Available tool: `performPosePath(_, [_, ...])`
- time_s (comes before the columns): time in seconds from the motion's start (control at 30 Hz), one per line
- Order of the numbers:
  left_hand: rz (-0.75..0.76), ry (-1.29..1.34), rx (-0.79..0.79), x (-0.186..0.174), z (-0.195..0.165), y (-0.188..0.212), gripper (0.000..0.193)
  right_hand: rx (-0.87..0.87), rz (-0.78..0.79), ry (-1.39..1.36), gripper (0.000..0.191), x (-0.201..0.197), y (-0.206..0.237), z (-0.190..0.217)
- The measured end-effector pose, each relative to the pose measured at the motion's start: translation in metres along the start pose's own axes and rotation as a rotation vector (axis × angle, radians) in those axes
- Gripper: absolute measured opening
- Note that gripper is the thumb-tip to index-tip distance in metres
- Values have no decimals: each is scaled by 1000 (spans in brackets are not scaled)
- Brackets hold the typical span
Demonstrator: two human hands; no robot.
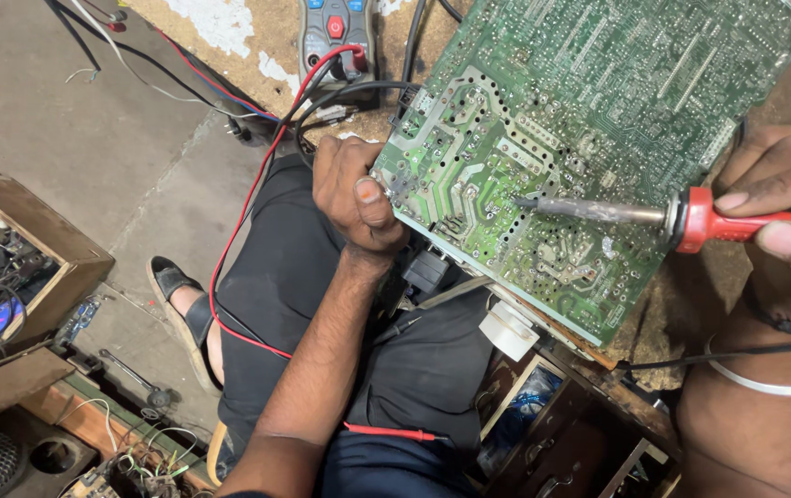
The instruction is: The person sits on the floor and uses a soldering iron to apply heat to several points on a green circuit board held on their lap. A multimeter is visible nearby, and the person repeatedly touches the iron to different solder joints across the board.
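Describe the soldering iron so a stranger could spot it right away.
Find the big green circuit board tilted across the top right. The soldering iron lies across its lower half, gripped by the right hand; it alone has a red handle and grey metal tip.

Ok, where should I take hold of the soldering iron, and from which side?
Grip the red handle of the soldering iron from the right, where the right hand holds it. The bare metal shaft points left onto the circuit board, so avoid that end.
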State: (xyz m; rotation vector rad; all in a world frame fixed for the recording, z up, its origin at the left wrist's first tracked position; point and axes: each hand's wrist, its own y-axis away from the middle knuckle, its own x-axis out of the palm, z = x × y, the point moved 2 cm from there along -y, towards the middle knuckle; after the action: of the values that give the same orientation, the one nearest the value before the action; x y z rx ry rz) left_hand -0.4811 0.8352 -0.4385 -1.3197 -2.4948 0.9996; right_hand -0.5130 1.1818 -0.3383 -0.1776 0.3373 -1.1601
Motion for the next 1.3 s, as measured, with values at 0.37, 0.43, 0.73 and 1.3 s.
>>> performPosePath(0.37, [0,-13,0,17,1,5,63,3,113,136,28,8,-16,17])
performPosePath(0.43, [1,-19,3,19,1,5,63,-1,126,143,28,9,-19,19])
performPosePath(0.73, [-1,-23,6,20,-3,5,64,-87,236,215,25,9,-27,26])
performPosePath(1.3, [3,-19,13,10,5,-6,64,-150,281,181,24,18,-37,20])
